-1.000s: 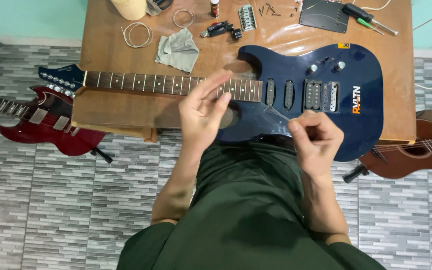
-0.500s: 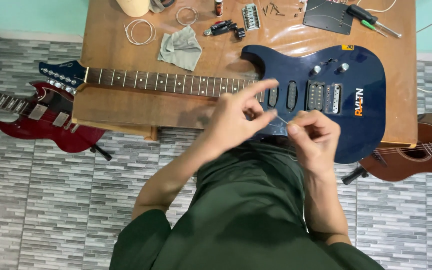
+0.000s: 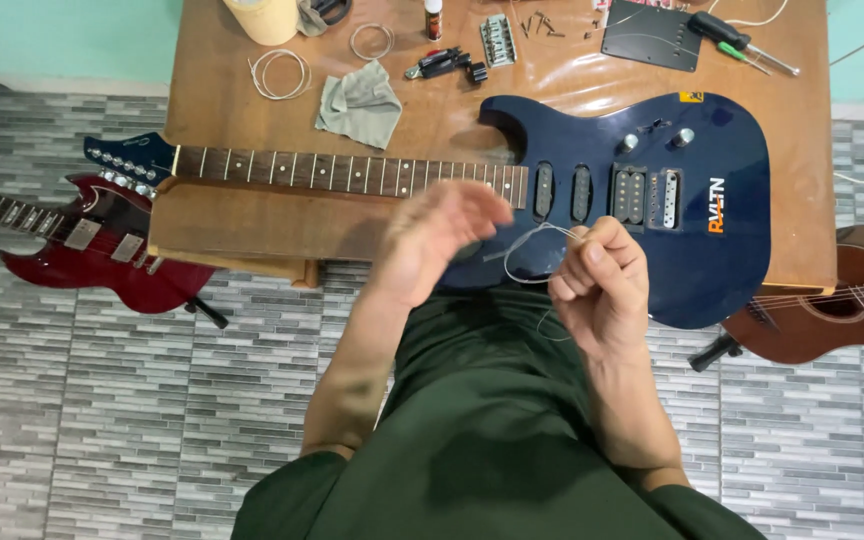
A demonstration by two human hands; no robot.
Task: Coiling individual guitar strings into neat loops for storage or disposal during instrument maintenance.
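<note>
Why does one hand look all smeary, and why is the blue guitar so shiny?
Head view: the left hand is motion-blurred; the right hand, pinching a thin string, is sharper. The blue guitar has glossy paint that mirrors the light.

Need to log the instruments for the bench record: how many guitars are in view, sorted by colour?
Blue guitar on the table: 1
Red guitar on the floor, left: 1
Brown guitar on the floor, right: 1
Total: 3
</note>
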